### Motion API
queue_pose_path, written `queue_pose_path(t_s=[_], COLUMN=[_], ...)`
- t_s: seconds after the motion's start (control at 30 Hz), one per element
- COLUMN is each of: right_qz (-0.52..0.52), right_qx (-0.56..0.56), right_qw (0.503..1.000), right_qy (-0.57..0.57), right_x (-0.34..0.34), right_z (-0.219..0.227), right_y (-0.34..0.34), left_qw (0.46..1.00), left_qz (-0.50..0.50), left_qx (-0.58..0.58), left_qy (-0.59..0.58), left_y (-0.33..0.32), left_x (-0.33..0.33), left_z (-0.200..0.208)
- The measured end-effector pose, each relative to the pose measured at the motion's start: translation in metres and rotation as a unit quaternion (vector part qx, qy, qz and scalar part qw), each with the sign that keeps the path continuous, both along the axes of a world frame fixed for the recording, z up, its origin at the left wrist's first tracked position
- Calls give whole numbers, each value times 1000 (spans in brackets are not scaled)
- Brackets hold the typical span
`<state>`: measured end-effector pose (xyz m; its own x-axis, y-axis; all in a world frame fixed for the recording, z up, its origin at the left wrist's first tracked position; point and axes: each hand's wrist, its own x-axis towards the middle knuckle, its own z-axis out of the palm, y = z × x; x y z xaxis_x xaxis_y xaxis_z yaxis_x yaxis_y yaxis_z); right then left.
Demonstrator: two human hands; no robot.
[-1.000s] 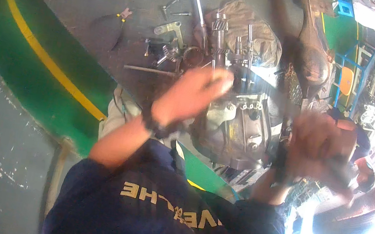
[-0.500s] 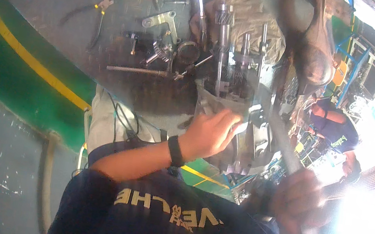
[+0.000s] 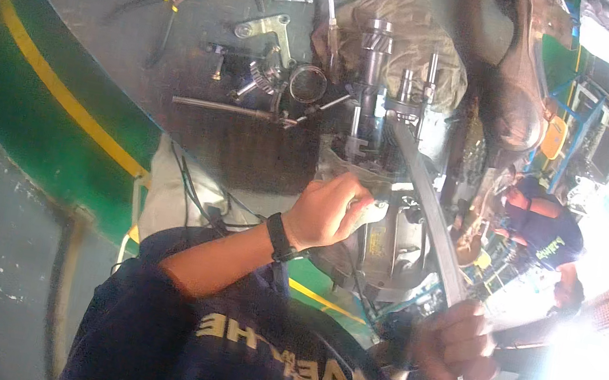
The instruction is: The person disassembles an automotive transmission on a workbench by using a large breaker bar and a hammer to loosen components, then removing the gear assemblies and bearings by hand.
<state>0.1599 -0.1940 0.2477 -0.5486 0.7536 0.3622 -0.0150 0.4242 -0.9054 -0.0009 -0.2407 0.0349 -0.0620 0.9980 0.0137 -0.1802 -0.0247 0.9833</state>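
A metal gearbox housing (image 3: 394, 265) stands in front of me, with a geared shaft (image 3: 375, 61) and thinner rods rising from its far side. My right hand (image 3: 457, 348), at lower right, is wrapped round a long flat metal bar (image 3: 431, 203). The bar slants up and left across the housing, and its far end is among the shafts; whether it touches them I cannot tell. My left hand (image 3: 329, 212) is closed at the near-left rim of the housing. Its fingertips are hidden, so what it grips cannot be made out.
Left of the shafts lie pliers (image 3: 173, 3), a metal bracket arm (image 3: 269, 26), a small gear (image 3: 266, 75), a ring (image 3: 308, 83), a rod (image 3: 222, 107) and bolts. Behind is a crumpled cloth (image 3: 434, 39). Another person (image 3: 552, 227) works at far right.
The bar, blurred before, now shows sharply with its far end at the shafts. My right hand has shifted left and slightly down; my left hand has moved a little left.
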Motion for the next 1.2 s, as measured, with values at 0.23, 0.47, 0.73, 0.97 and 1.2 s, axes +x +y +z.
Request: queue_pose_path(t_s=[0.23,0.47,0.73,0.97,1.2], right_qz=[-30,-479,-298,-437,-417], right_qx=[-42,-67,-175,-278,-331], right_qw=[998,870,938,846,840], right_qy=[43,-95,33,124,103], right_x=[-30,114,144,199,302], right_z=[-15,104,58,21,-31], right_y=[57,54,143,193,246], left_qw=[997,995,997,998,998], left_qz=[-2,-9,19,14,-27], left_qx=[-61,-100,-58,-42,-48], left_qy=[48,-5,-52,-38,-5], left_y=[-10,-11,-7,-10,-10], left_x=[-13,-9,0,-6,-12], left_z=[-7,-1,-7,-11,-7])
